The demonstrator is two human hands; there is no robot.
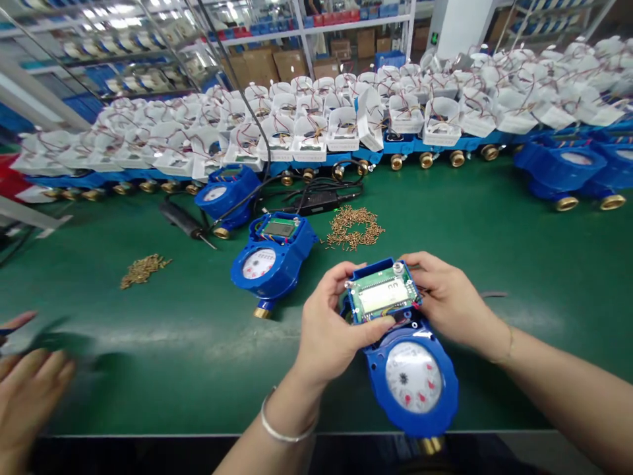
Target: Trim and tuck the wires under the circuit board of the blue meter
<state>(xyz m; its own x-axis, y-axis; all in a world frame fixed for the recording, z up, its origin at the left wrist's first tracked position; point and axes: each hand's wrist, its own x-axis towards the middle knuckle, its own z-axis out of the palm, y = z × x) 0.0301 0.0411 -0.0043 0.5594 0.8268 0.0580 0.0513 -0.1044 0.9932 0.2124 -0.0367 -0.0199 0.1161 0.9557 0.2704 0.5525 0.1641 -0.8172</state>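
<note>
A blue water meter (413, 379) with a round white dial and a brass pipe end lies at the front edge of the green bench. In its upper housing sits a green circuit board (383, 290) with a lit display. My left hand (329, 323) grips the left side of that housing, thumb lying across its lower edge. At the housing's right side is my right hand (448, 300), fingers bent against it; its fingertips are partly hidden. Beyond my left hand stands another blue water meter (277, 257) with its display uncovered.
A co-worker's hands (34, 389) are at the left edge. Loose brass screws (353, 227) and a second screw pile (146, 270) lie on the green bench (198, 356). Near a black electric screwdriver (182, 221) run cables. Rows of meters with white housings (309, 135) line the back.
</note>
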